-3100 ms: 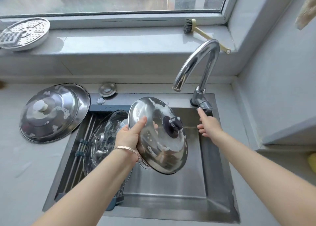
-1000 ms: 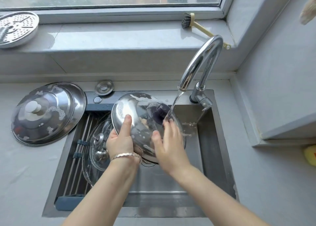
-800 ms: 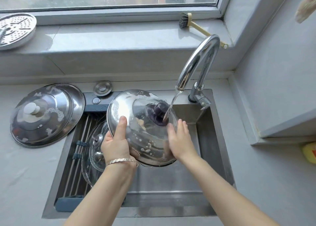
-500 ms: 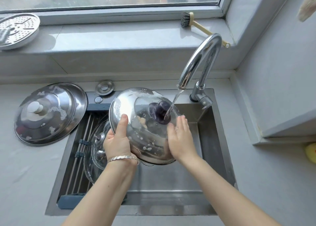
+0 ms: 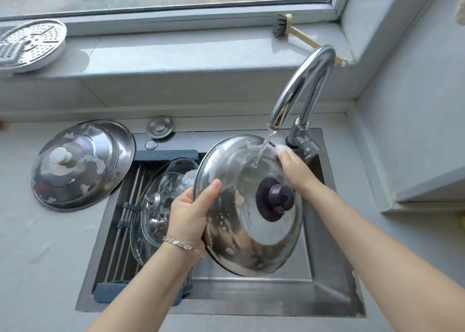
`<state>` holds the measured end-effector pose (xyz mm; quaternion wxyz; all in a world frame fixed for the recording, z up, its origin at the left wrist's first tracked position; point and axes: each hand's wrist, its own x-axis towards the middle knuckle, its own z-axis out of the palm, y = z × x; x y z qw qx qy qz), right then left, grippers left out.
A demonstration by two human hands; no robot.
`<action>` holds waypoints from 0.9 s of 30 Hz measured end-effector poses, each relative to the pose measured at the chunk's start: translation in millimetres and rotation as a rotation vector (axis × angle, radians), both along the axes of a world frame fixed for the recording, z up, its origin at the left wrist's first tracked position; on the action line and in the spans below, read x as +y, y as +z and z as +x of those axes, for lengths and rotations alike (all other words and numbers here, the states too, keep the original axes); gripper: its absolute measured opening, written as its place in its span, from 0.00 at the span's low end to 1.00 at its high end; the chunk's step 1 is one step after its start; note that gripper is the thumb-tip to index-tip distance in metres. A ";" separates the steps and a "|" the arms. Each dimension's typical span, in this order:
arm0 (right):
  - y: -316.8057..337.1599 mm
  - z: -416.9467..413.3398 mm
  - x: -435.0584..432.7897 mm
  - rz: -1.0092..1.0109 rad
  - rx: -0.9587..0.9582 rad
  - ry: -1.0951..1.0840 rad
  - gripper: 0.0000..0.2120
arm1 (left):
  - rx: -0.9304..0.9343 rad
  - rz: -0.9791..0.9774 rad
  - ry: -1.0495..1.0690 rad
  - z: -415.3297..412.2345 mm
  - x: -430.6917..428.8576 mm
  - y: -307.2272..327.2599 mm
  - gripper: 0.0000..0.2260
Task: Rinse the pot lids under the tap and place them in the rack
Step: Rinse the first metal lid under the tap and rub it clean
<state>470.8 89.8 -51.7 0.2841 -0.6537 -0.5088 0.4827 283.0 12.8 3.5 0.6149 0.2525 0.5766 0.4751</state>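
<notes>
Four pot lids show. One steel lid [image 5: 234, 231] with a dark knob [image 5: 275, 198] is held tilted over the sink [image 5: 327, 281], under the one tap [image 5: 309, 80]. Two glass lids [image 5: 161, 206] lean in the rack [image 5: 125, 218] at the left side of the sink. One big steel lid [image 5: 83, 165] with a white knob lies flat on the counter [image 5: 37, 256], by the sink's back left corner.

Two hands are on the steel lid. The left hand [image 5: 188, 213], with one bracelet [image 5: 183, 243] on its wrist, grips the lid's left edge, thumb on top and fingers under. The right hand [image 5: 293, 167] is at the lid's far edge, near the tap. Its fingers are bent there, but I cannot tell if they clasp the edge.

One thin stream of water [image 5: 264, 145] falls on the lid above the knob.

One round plate with holes [image 5: 30, 42] sits at the left end of the windowsill [image 5: 176, 52]. One brush [image 5: 302, 36] lies at its right end. One small round metal cap [image 5: 160, 128] sits on the counter behind the sink.

Half a second ago the water fell right by the knob. The right hand lay with straight fingers on the lid's right edge. Now the knob is lower and nearer the person, and the right hand has gone up to the far edge.
</notes>
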 end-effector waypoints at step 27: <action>38.1 -57.2 -6.2 0.139 -0.114 -0.189 0.19 | 0.398 0.055 -0.073 21.0 11.1 -3.5 0.24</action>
